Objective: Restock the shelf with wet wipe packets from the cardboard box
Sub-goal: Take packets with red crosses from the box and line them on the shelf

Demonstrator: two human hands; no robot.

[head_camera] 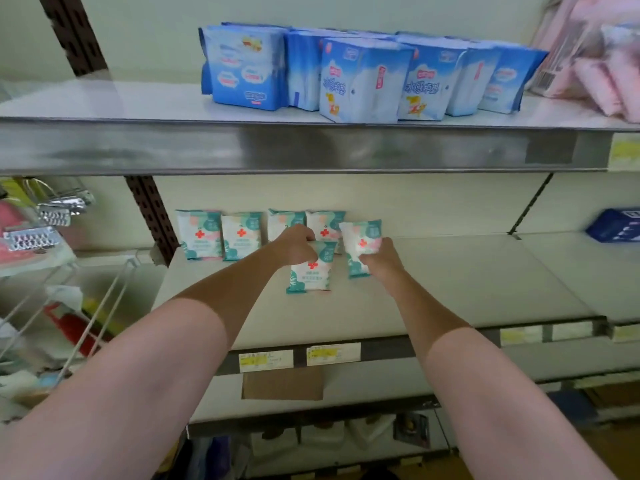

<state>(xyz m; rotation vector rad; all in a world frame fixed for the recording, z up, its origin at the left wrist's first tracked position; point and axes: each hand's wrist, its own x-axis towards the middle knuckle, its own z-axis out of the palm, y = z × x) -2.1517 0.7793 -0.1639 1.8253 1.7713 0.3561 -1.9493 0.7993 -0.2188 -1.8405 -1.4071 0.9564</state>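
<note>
Both bare arms reach forward over the middle shelf (467, 289), a pale board with little stock on it. The left hand (296, 245) is curled around the top edge of a wet wipe packet (309, 271), white and teal with a red cross, which stands on the shelf board in front of the back row. The right hand (379, 259) is clenched around a second packet (360, 244), which it grips by the lower part so that the top leans a little toward the left; whether its bottom edge touches the board is hard to tell, since the fingers cover it. The two held packets sit just beside each other. Behind them, against the rear wall, stands a row of the same packets (221, 235), four that I can count, upright and nearly shoulder to shoulder, the rightmost ones partly hidden by the hands. To the right of all this the shelf board runs on bare. Along the front rail are two price labels (299, 356) with yellow marks. Below the rail, on the next shelf down, lies a flat brown piece of cardboard (282, 382); I cannot tell if it belongs to a box. On the top shelf stand blue and white packs (360, 77) crowded together, and pink packs (595, 57) at the far right.
</note>
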